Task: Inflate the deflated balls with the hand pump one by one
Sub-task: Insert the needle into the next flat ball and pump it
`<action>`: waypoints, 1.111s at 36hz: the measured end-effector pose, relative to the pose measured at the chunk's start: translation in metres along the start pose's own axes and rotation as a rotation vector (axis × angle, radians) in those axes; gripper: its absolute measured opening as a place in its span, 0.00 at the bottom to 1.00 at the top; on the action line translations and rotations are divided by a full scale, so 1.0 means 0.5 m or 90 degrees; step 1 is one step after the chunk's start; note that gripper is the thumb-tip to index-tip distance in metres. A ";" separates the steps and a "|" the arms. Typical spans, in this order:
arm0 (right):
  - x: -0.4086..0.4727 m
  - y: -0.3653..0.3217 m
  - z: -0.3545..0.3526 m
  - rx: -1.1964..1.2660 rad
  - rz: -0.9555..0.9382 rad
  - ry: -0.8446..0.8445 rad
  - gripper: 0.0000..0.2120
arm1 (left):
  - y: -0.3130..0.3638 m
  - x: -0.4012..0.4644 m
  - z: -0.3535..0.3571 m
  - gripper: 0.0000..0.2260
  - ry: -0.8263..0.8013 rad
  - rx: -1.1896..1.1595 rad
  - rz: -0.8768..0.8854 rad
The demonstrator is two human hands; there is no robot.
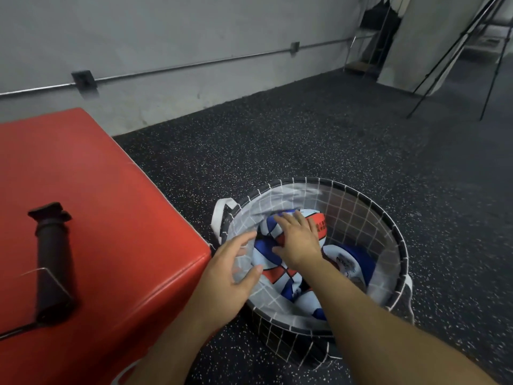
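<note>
The deflated balls, panelled in red, white and blue, lie crumpled together inside a round fabric basket on the speckled rubber floor. The right hand lies flat on the topmost ball, its grip spread and closing on nothing. The left hand holds the basket's near rim, thumb inside the liner and fingers loosely spread along it.

Risk: limp balls give no firm shape, so a flat-handed lift may slip or drag a second ball out. The soft basket wall may fold inward or tip if the rim is pulled.

The black hand pump lies well apart on a red padded box to the left; its thin hose trails toward the box edge and may snag. Tripod legs stand far off.
</note>
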State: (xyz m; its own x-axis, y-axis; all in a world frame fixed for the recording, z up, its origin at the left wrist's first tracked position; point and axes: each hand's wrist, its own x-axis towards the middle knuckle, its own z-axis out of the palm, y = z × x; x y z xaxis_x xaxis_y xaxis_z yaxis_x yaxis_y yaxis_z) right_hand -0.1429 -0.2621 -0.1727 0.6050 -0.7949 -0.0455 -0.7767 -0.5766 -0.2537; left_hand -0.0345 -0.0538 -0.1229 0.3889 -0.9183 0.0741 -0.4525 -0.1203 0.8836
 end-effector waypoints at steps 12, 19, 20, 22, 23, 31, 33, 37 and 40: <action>0.033 0.017 0.027 -0.017 0.033 0.082 0.35 | -0.002 -0.001 -0.018 0.27 -0.003 -0.055 -0.017; 0.019 0.035 0.022 -0.034 0.013 0.117 0.34 | -0.003 -0.002 -0.019 0.26 0.006 -0.102 -0.017; 0.014 0.038 0.019 -0.034 0.011 0.123 0.33 | -0.001 -0.003 -0.020 0.27 0.007 -0.099 -0.015; 0.004 0.044 0.011 -0.036 0.005 0.135 0.31 | 0.001 -0.007 -0.022 0.27 0.006 -0.083 -0.008; -0.001 0.047 0.003 -0.042 0.000 0.145 0.30 | 0.000 -0.009 -0.022 0.28 0.004 -0.071 -0.005; -0.023 0.027 -0.092 0.037 0.014 0.221 0.24 | 0.003 -0.030 -0.027 0.29 -0.004 -0.048 -0.027; -0.037 0.032 -0.077 0.051 -0.020 0.145 0.23 | 0.007 -0.037 -0.029 0.28 0.001 -0.054 -0.030; -0.049 0.046 -0.055 0.019 0.002 0.039 0.32 | 0.015 -0.048 -0.035 0.28 0.019 -0.065 -0.030; -0.056 0.057 -0.057 0.036 0.028 0.058 0.32 | 0.025 -0.053 -0.034 0.28 0.021 -0.063 -0.020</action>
State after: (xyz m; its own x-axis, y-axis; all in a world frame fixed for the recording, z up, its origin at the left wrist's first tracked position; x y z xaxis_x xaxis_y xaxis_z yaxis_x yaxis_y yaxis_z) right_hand -0.1871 -0.2618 -0.1513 0.5505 -0.8343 0.0293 -0.7891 -0.5315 -0.3079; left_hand -0.0369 -0.0247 -0.1062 0.4290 -0.9014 0.0591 -0.3588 -0.1100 0.9269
